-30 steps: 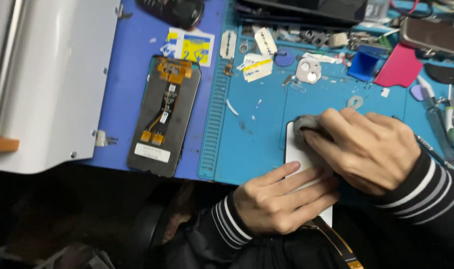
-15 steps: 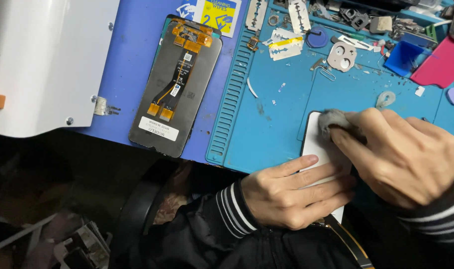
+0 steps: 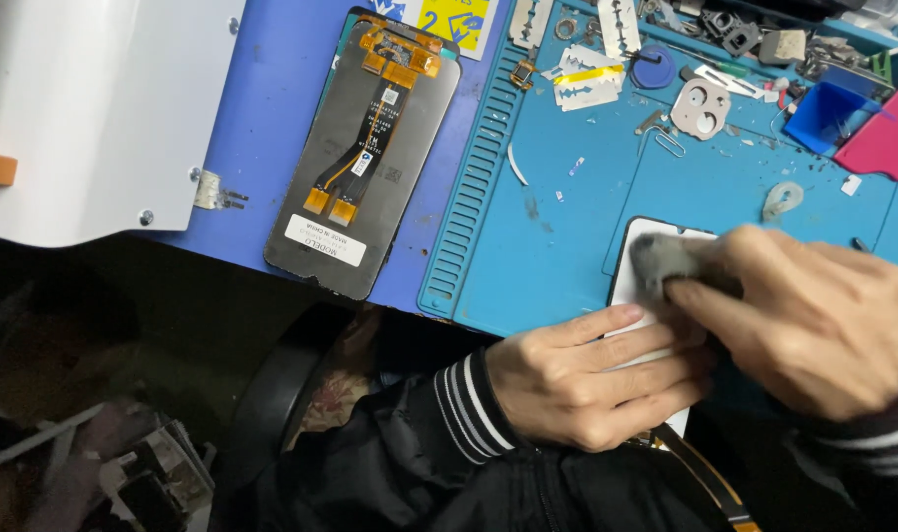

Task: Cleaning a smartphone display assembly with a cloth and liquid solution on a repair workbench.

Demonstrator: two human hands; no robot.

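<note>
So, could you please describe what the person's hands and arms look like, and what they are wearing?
Both hands are bare: no gloves. The left hand comes out of a black jacket sleeve with a ribbed cuff striped black and white. The right hand has a matching striped cuff.

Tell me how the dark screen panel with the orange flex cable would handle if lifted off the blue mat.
The screen panel looks thin and flat, so probably light and stiff yet fragile if bent. Its orange flex cable seems floppy and easily creased. One end overhangs the blue mat edge, so a push might tip it off.
</note>
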